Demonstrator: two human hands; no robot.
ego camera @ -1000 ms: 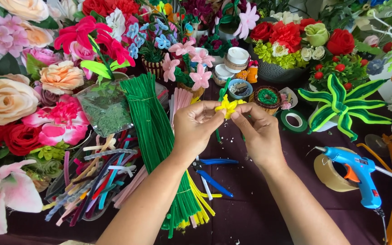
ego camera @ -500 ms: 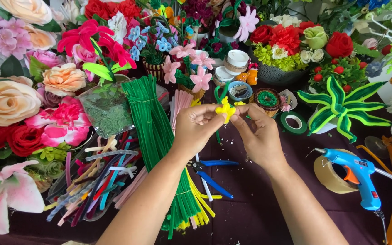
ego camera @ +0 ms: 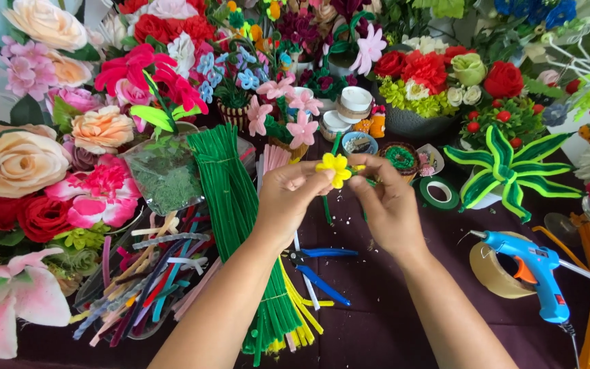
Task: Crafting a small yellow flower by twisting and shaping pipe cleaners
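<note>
A: Dark purple bench point(ego camera: 390, 321), ringed with craft flowers. Left side: big peach rose point(ego camera: 16, 162), pink lily point(ego camera: 8, 297) at the corner.

B: Hands?

A: Both raised over mid-bench. Left hand point(ego camera: 288, 198) fingers pressed together, pinching a small yellow flower point(ego camera: 334, 168) from its left. Right hand point(ego camera: 387, 205) fingers pinched on the green stem point(ego camera: 370, 180) just right of the bloom.

B: Which way does it point?

A: Petals face up toward the camera. Stem's long axis seems to run right and slightly down, into the right fingers; most of it is hidden.

B: Beneath them?

A: Blue-handled pliers point(ego camera: 319, 266) flat on the bench, under the wrists. Green pipe-cleaner bundle point(ego camera: 237, 219) to the left, long axis running near to far, yellow ones point(ego camera: 303, 321) under its near end.

B: Right side?

A: Blue glue gun point(ego camera: 534, 266), nozzle pointing left, against a tape roll point(ego camera: 489, 273). Green tape ring point(ego camera: 437, 192) farther back.
</note>
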